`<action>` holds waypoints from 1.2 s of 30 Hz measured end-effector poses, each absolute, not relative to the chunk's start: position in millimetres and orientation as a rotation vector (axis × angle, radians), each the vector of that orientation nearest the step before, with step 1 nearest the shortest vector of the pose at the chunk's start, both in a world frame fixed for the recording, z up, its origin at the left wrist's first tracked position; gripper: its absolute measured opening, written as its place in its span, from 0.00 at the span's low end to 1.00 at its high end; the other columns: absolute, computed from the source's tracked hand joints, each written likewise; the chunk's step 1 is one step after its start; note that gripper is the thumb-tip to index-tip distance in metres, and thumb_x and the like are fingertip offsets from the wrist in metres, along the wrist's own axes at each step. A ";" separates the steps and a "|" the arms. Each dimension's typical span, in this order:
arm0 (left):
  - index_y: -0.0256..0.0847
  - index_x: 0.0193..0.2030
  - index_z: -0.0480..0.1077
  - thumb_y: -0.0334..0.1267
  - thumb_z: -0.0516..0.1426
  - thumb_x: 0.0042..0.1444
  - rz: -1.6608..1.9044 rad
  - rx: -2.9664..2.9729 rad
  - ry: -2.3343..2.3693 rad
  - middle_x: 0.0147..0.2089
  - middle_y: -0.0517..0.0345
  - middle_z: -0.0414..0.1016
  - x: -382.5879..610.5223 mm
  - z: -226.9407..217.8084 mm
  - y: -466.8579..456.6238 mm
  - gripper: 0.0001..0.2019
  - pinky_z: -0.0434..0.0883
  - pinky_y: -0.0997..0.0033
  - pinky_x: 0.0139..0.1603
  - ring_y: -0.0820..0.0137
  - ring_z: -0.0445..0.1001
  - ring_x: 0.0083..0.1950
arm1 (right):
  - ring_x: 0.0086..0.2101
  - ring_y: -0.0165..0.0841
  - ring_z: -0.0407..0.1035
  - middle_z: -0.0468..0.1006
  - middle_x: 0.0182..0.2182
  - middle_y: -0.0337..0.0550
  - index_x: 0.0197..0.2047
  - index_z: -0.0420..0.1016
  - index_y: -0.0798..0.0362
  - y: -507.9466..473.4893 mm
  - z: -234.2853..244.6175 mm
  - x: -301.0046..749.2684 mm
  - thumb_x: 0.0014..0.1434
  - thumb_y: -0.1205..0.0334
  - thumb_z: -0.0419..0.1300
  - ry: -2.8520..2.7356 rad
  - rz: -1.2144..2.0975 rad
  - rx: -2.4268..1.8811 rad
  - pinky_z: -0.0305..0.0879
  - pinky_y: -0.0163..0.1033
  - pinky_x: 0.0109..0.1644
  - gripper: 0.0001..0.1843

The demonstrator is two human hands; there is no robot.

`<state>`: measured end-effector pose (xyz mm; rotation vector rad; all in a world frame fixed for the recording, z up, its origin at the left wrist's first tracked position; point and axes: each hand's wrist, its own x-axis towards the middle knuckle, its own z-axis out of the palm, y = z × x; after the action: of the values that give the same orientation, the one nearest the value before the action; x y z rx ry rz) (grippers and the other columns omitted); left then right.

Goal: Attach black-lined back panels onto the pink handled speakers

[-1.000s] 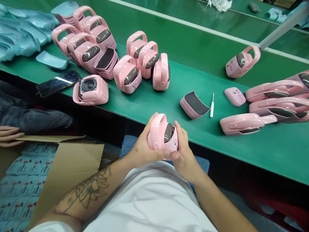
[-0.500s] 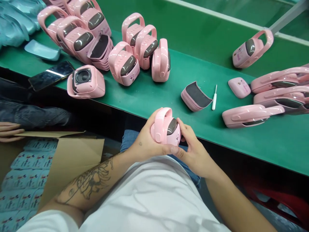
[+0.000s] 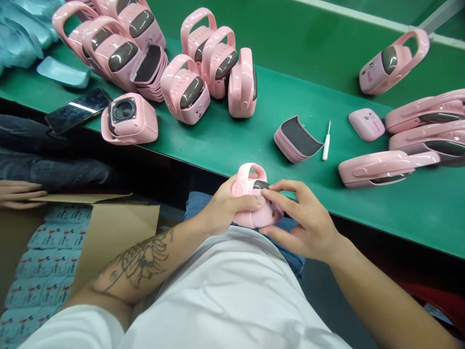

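Observation:
A small pink speaker (image 3: 250, 215) with a carry handle and a dark glossy top window is held over my lap, at the table's front edge. My left hand (image 3: 227, 206) wraps its left side, thumb across the front panel. My right hand (image 3: 303, 218) grips it from the right, its fingers at the upper edge of the printed front panel and the thumb low on the body. Beyond, on the green table (image 3: 218, 145), lie a short stack of curved pink panels with dark backing (image 3: 296, 140) and a white-handled screwdriver (image 3: 326, 146).
Several pink speakers (image 3: 194, 94) stand at the left, near an opened one (image 3: 125, 114) with its cone showing, a phone (image 3: 78, 110) and blue shells (image 3: 63, 72). More speakers (image 3: 385, 169) lie at the right. A cardboard box (image 3: 119, 232) of blue printed panels sits lower left, beside another person's hand (image 3: 20, 194).
The speaker has been turned and tilted in my hands. My right fingers have moved onto its front panel's upper edge, and my left thumb now lies across the front.

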<state>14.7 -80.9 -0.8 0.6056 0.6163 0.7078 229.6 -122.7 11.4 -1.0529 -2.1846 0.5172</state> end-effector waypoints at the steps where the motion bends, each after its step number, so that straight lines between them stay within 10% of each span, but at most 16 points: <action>1: 0.44 0.59 0.68 0.36 0.72 0.50 0.712 0.604 0.612 0.45 0.55 0.77 14.8 -0.6 -80.9 0.30 0.76 0.63 0.47 0.62 0.78 0.45 | 0.53 0.48 0.72 0.71 0.56 0.55 0.73 0.67 0.44 -121.3 11.4 229.8 0.62 0.54 0.73 -2.171 0.544 -1.039 0.78 0.56 0.53 0.40; 10: 0.43 0.59 0.69 0.36 0.74 0.49 0.756 0.617 0.615 0.47 0.54 0.79 12.8 5.1 -89.5 0.31 0.77 0.65 0.47 0.64 0.80 0.45 | 0.52 0.46 0.73 0.69 0.54 0.55 0.70 0.70 0.47 -121.3 19.0 231.0 0.59 0.63 0.75 -2.143 0.654 -0.914 0.80 0.53 0.50 0.38; 36: 0.40 0.50 0.72 0.38 0.68 0.51 0.733 0.559 0.650 0.37 0.57 0.80 44.6 12.8 -65.9 0.20 0.76 0.66 0.40 0.64 0.79 0.37 | 0.53 0.49 0.73 0.73 0.54 0.52 0.70 0.69 0.42 -109.1 37.8 242.0 0.59 0.43 0.74 -2.149 0.533 -1.220 0.77 0.58 0.58 0.40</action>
<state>44.6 -65.9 12.8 0.5594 0.6498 0.7334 242.0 -109.1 37.8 -1.2197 -2.1487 0.5330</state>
